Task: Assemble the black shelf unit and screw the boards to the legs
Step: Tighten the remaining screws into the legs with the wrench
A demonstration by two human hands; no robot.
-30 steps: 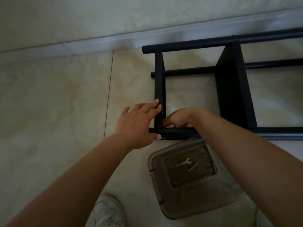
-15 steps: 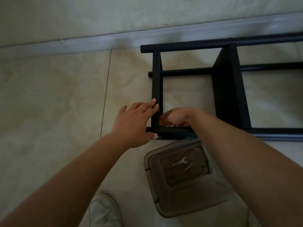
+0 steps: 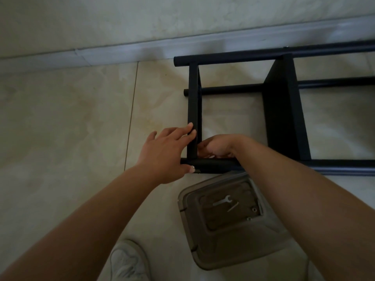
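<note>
The black shelf unit (image 3: 284, 110) lies on its side on the tiled floor, with round legs running left to right and two boards standing between them. My left hand (image 3: 166, 151) rests against the end board (image 3: 193, 102), fingers straight on its edge and thumb on the near leg (image 3: 215, 166). My right hand (image 3: 217, 146) is curled just inside that board's near corner, behind the leg. Its fingertips are hidden, so whatever it may hold cannot be seen.
A grey plastic lid (image 3: 227, 224) lies on the floor just below the near leg, holding a small wrench (image 3: 222, 201), a thin rod and a few small fasteners. My white shoe (image 3: 127, 260) is at the bottom. A skirting board (image 3: 121, 51) runs along the wall.
Both hands stay at the same corner of the end board. The view has shifted slightly; nothing has visibly been taken up or let go.
</note>
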